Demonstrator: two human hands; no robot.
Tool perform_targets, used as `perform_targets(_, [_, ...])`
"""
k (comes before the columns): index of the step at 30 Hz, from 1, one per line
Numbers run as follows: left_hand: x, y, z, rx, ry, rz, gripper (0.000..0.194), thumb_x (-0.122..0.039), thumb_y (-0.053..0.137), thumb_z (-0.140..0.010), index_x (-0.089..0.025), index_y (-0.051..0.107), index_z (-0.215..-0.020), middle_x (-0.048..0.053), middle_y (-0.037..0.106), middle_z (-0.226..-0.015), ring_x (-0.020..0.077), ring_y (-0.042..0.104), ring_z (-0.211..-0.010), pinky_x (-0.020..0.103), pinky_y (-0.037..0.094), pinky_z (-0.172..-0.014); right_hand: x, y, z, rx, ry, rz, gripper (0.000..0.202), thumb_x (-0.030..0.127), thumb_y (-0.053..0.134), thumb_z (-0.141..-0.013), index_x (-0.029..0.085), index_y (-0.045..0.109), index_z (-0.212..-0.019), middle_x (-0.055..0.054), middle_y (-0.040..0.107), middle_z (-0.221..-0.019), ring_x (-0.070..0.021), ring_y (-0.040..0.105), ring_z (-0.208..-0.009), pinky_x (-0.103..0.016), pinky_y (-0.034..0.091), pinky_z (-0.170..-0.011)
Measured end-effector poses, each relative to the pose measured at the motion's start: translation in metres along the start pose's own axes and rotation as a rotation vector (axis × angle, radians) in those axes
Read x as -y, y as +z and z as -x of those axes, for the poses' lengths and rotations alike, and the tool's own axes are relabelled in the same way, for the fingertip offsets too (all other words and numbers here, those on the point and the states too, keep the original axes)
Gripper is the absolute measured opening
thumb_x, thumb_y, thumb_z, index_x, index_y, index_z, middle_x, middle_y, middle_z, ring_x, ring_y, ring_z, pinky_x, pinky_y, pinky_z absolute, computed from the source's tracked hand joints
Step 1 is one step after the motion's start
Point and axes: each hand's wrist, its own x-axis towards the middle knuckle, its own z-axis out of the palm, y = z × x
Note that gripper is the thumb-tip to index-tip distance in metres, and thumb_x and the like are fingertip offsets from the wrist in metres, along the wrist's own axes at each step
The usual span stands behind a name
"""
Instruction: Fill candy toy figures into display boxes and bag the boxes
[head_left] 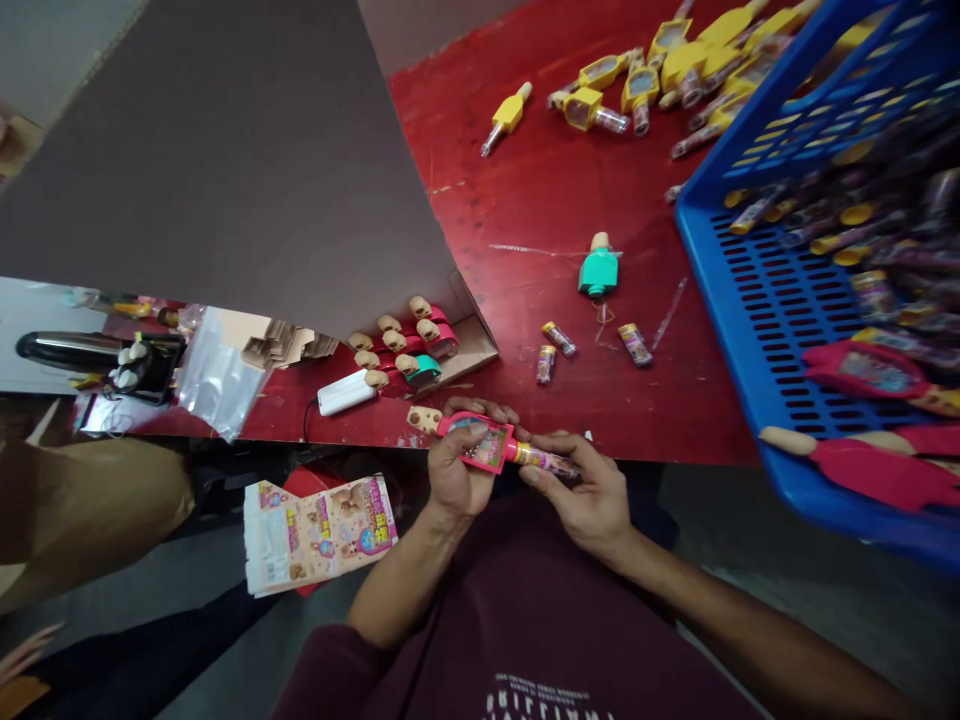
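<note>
Just off the table's front edge, my left hand (459, 478) is wrapped round a pink toy (491, 447) with a clear window and a tan, brown-spotted end. A printed clear tube (546, 460) lines up with the toy's right end and touches it. My right hand (592, 500) grips that tube between thumb and fingers. Ahead on the red table lie three small yellow-capped tubes, among them a tube (634, 344) at the right. Beyond them stands a teal toy piece (598, 270) with a tan end.
To the right stands a blue basket (694, 215) holding several tubes and pink toys. Yellow toys (682, 65) are heaped at the back. A large cardboard box (225, 150) rises on the left, with pink and teal toys (394, 340) by its corner. A printed package (322, 535) sits below the edge.
</note>
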Motion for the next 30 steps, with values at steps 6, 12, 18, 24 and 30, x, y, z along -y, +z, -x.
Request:
perform_targets(6, [0.006,-0.016,-0.01,0.067,-0.059,0.015,0.02,-0.016,0.063,-0.064,-0.018,0.054,-0.081,0.001,0.062,-0.076,0.0203,0.065,-0.083,0.043,0.055,-0.082,0.004,0.006,-0.003,0.182,0.605,-0.302,0.043,0.06,0.06,-0.083,0.019,0.055,-0.072,0.002,0.06,-0.056,-0.0069,0.039,-0.03,-0.022,0.035,-0.031])
perform_targets(12, [0.0,-0.031,-0.013,-0.037,-0.081,0.006,0.018,-0.016,0.064,-0.064,-0.017,0.056,-0.08,0.001,0.066,-0.076,0.0219,0.067,-0.084,0.045,0.054,-0.086,-0.017,0.003,-0.008,0.131,-0.077,0.312,0.032,0.049,0.066,-0.083,0.018,0.067,-0.093,-0.007,0.068,-0.076,-0.0191,0.062,-0.067,-0.031,0.052,-0.061])
perform_targets(18, [0.002,-0.036,-0.014,0.089,-0.119,-0.014,0.02,-0.015,0.064,-0.061,-0.016,0.059,-0.081,0.003,0.069,-0.076,0.027,0.068,-0.095,0.051,0.048,-0.096,-0.025,0.008,0.004,0.311,0.239,0.069,0.036,0.05,0.047,-0.094,0.019,0.061,-0.083,0.0,0.057,-0.064,-0.0116,0.05,-0.05,-0.025,0.041,-0.047])
perform_targets(24, [0.009,-0.054,-0.02,0.161,-0.247,-0.202,0.036,-0.01,0.066,-0.055,-0.015,0.068,-0.09,0.008,0.072,-0.103,0.0264,0.063,-0.109,0.044,0.043,-0.103,-0.027,0.004,-0.003,0.43,0.255,0.168,0.041,0.053,0.059,-0.086,0.019,0.061,-0.109,-0.009,0.067,-0.102,-0.022,0.066,-0.088,-0.036,0.055,-0.077])
perform_targets(30, [0.028,-0.064,-0.015,0.269,-0.124,-0.36,0.064,-0.028,0.077,-0.07,-0.023,0.056,-0.13,0.011,0.059,-0.133,0.0279,0.052,-0.126,0.043,0.042,-0.105,-0.021,0.0,-0.026,0.567,0.113,0.236,0.05,0.04,0.064,-0.086,0.022,0.049,-0.13,-0.01,0.066,-0.119,-0.0242,0.064,-0.104,-0.04,0.052,-0.09])
